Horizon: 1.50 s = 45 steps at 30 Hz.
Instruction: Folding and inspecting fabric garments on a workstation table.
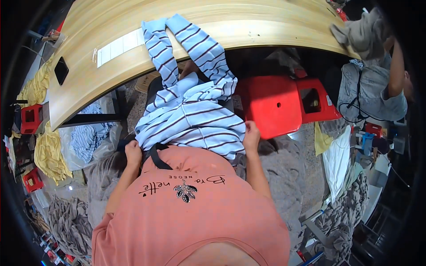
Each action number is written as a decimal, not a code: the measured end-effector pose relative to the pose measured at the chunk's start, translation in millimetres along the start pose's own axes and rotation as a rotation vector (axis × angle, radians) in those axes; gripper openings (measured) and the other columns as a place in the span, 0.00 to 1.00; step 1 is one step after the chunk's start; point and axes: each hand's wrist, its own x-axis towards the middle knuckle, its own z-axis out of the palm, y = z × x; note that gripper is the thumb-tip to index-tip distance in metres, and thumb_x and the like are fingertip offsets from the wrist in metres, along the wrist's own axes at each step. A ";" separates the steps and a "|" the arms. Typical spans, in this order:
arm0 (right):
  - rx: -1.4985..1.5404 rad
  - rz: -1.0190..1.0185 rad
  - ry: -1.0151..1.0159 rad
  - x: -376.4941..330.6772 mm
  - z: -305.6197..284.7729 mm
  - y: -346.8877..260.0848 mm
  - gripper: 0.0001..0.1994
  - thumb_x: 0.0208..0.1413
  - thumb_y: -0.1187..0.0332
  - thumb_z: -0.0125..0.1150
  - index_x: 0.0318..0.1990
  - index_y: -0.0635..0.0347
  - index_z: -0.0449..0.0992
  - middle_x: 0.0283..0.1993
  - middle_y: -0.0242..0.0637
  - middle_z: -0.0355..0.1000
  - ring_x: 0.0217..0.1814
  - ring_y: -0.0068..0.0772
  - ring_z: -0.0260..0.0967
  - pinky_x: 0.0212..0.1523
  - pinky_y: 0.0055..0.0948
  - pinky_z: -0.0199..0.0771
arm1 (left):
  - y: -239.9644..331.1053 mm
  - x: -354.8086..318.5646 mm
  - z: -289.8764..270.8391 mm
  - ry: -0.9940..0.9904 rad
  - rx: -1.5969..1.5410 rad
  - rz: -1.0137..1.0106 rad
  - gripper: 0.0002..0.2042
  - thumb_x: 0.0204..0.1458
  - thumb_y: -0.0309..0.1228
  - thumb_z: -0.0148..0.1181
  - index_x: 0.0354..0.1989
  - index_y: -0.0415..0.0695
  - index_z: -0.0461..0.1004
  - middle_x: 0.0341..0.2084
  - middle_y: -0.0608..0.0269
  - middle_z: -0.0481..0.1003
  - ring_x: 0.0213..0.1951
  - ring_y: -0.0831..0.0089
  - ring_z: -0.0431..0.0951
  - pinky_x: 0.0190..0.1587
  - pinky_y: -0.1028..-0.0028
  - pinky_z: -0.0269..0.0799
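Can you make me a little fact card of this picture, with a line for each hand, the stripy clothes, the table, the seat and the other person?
Left hand: curled at the striped garment's left edge; exact grip unclear
Right hand: fingers bent at its right edge; exact grip unclear
Striped garment: light blue, dark stripes; bunched on the lap, two long parts reaching onto the table
Table: pale wood look; dark phone toward the left
Seat: red stool, right of the garment
Other person: far right, beside grey cloth
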 end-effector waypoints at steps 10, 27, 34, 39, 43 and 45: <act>-0.254 -0.916 -0.374 36.8 29.7 -157.8 0.21 0.34 0.79 0.57 0.43 0.59 0.69 0.40 0.38 0.67 0.40 0.41 0.63 0.40 0.36 0.61 | 161.5 10.1 8.9 0.021 0.328 1.099 0.17 0.36 0.26 0.63 0.38 0.42 0.69 0.35 0.53 0.71 0.41 0.55 0.70 0.42 0.65 0.68; 0.191 0.114 -0.025 17.6 -39.6 -43.0 0.12 0.35 0.88 0.43 0.28 0.68 0.70 0.31 0.40 0.68 0.29 0.27 0.66 0.32 0.21 0.64 | 134.3 69.6 -75.2 -0.174 -1.117 -0.094 0.17 0.56 0.36 0.45 0.47 0.35 0.66 0.44 0.51 0.71 0.44 0.61 0.73 0.49 0.63 0.68; -0.109 -0.651 0.139 45.5 -35.5 -140.1 0.15 0.38 0.85 0.46 0.37 0.67 0.70 0.41 0.49 0.68 0.44 0.48 0.65 0.43 0.38 0.65 | 77.8 52.3 -46.5 0.032 -0.895 -0.241 0.14 0.51 0.30 0.53 0.42 0.33 0.68 0.34 0.56 0.73 0.34 0.66 0.74 0.39 0.68 0.70; -0.467 -0.837 -0.414 60.7 29.5 -164.1 0.17 0.38 0.77 0.55 0.40 0.58 0.69 0.34 0.38 0.67 0.41 0.43 0.65 0.48 0.38 0.60 | 125.2 5.5 -21.3 0.373 0.206 0.936 0.15 0.42 0.21 0.56 0.42 0.35 0.68 0.37 0.51 0.71 0.40 0.61 0.71 0.41 0.72 0.66; -0.272 -0.895 -0.561 41.0 7.9 -165.0 0.16 0.38 0.78 0.54 0.39 0.58 0.69 0.30 0.36 0.65 0.36 0.42 0.65 0.46 0.34 0.62 | 187.5 11.3 8.0 -0.211 0.034 1.015 0.06 0.44 0.18 0.53 0.31 0.37 0.72 0.26 0.54 0.73 0.28 0.63 0.73 0.31 0.73 0.68; -0.031 -0.835 -0.751 24.4 -7.5 -170.6 0.17 0.39 0.79 0.52 0.41 0.59 0.68 0.36 0.40 0.67 0.38 0.45 0.65 0.44 0.33 0.65 | 205.1 35.2 42.9 -0.446 0.102 1.004 0.06 0.41 0.23 0.55 0.30 0.39 0.72 0.26 0.49 0.73 0.30 0.52 0.73 0.33 0.65 0.68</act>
